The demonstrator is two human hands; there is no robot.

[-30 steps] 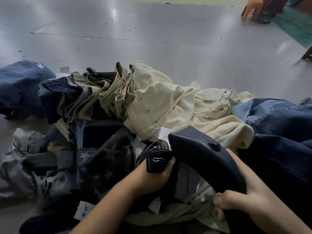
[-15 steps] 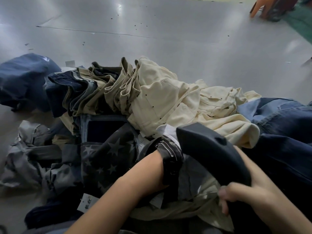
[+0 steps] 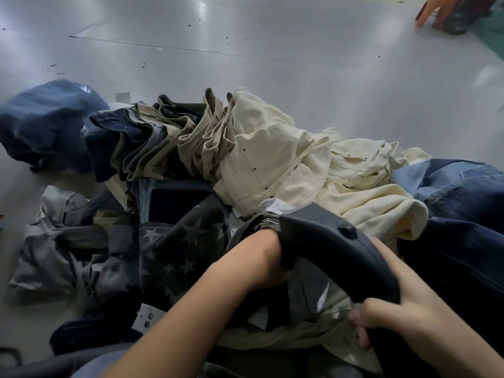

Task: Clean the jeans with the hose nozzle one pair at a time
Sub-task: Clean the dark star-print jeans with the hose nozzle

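A heap of jeans lies in front of me. Cream pairs (image 3: pixel 272 159) are on top in the middle, and a dark pair printed with stars (image 3: pixel 180 246) lies to their lower left. My right hand (image 3: pixel 403 320) grips the handle of the dark hose nozzle (image 3: pixel 332 249), which arches over a grey-dark pair of jeans (image 3: pixel 308 293). My left hand (image 3: pixel 259 257) is pushed into that pair's dark fabric, just under the nozzle's head. It looks curled round the cloth, though the nozzle and fabric hide its fingers.
Blue jeans (image 3: pixel 450 192) are piled at the right and a grey garment (image 3: pixel 54 255) at the left. A dark blue bundle (image 3: pixel 46 121) sits apart at the far left. A white tag (image 3: pixel 147 320) hangs by my left forearm. An orange stool (image 3: pixel 433 9) stands on the shiny grey floor (image 3: pixel 272 50).
My left hand has slid forward with the dark waistband, going deeper under the nozzle's head. The nozzle and my right hand have barely shifted. The view has tilted slightly.
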